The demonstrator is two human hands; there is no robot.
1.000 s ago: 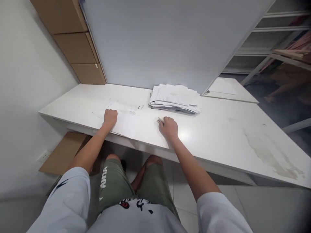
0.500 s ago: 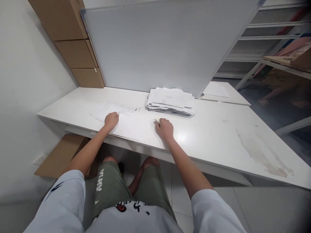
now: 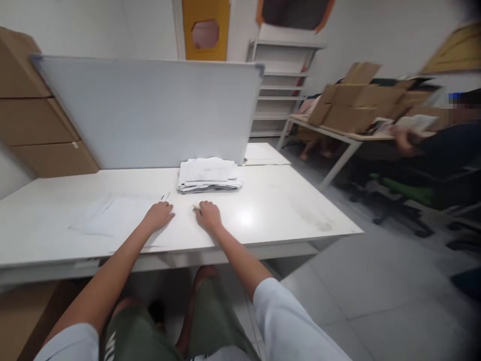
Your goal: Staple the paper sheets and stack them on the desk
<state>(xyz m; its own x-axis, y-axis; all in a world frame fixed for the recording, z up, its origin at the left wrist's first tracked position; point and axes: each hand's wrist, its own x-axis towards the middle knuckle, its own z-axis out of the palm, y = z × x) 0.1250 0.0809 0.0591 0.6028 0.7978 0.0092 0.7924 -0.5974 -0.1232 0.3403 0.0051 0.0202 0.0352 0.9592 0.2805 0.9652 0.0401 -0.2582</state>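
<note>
My left hand (image 3: 159,216) lies palm down on the right part of some loose white papers (image 3: 120,213), its fingers laid out over the sheet. To its right, my right hand (image 3: 209,216) rests on the white table with its fingers closed around a small pale object (image 3: 195,207). Only the tip of that object sticks out on the left side of the fingers, so I cannot make out its kind. Just beyond my right hand sits a thick stack of papers (image 3: 209,175) with uneven edges.
A whiteboard (image 3: 150,115) stands upright along the back of the table (image 3: 270,210). Cardboard boxes (image 3: 41,120) are piled at the left. Another person (image 3: 451,135) sits on the right by a table with cardboard boxes (image 3: 353,108). Metal shelves (image 3: 278,95) stand behind.
My view has swung up and to the right, bringing the room and the other person in. My left hand has slid right across the papers, nearer my right hand, and its fingers have flattened out.
</note>
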